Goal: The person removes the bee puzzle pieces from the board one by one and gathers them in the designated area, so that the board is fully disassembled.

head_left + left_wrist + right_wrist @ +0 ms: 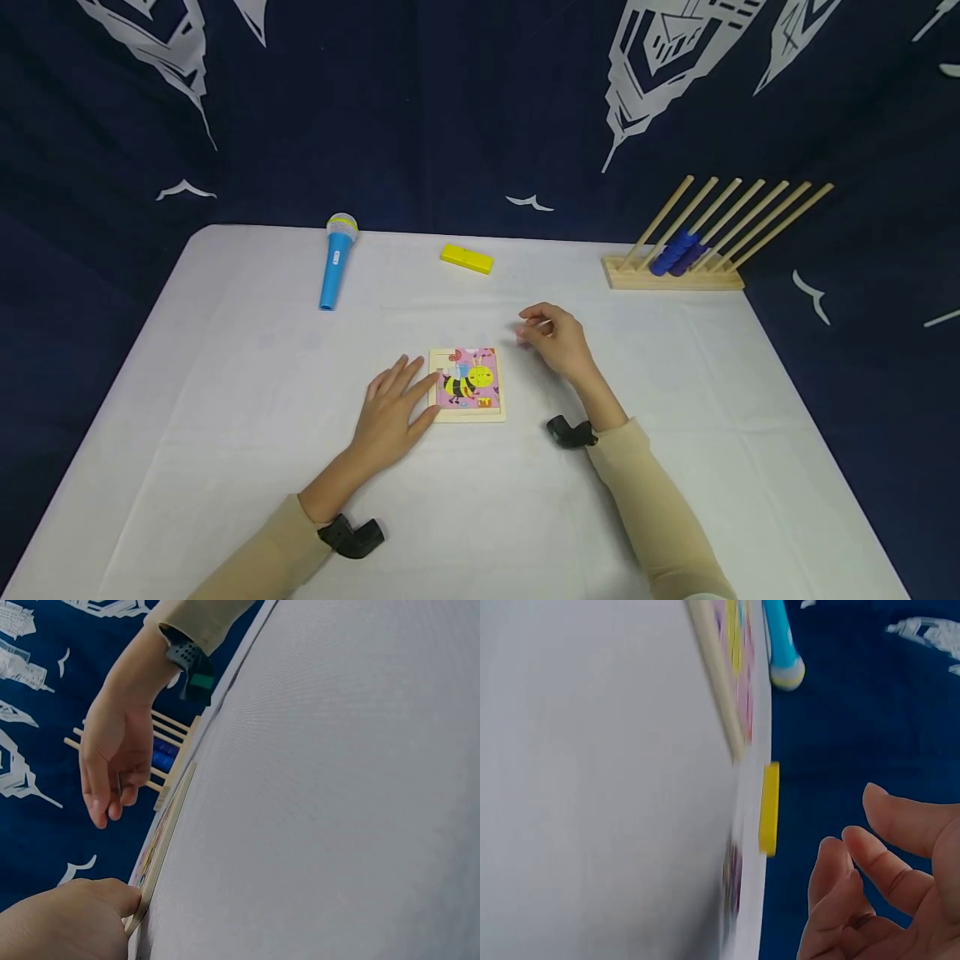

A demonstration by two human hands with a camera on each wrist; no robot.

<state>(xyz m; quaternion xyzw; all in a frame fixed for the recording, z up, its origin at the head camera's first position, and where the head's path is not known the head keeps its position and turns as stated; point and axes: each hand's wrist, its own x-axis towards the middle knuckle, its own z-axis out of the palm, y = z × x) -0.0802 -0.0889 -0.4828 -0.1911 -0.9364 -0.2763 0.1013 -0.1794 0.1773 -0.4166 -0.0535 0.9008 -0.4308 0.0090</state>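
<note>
A small square wooden picture puzzle [472, 383] with a yellow-and-black bee on pink lies in a pale frame at the middle of the table. My left hand [392, 423] lies at its left side, fingers spread, thumb and forefinger touching the frame's left edge. To the upper right of the puzzle my right hand [557, 340] hovers above the table with loosely bent fingers. In the right wrist view its thumb [911, 821] stands apart from the fingers, with nothing seen between them. Low in that view, a blurred purplish flat piece [733, 881] appears near the tabletop; its kind cannot be told.
A blue toy microphone [337, 262] lies at the back left of the white-covered table [225, 375]. A yellow block [467, 258] is at the back middle. At the back right stands a wooden peg rack [675, 282] with blue and purple beads. Dark patterned cloth hangs behind.
</note>
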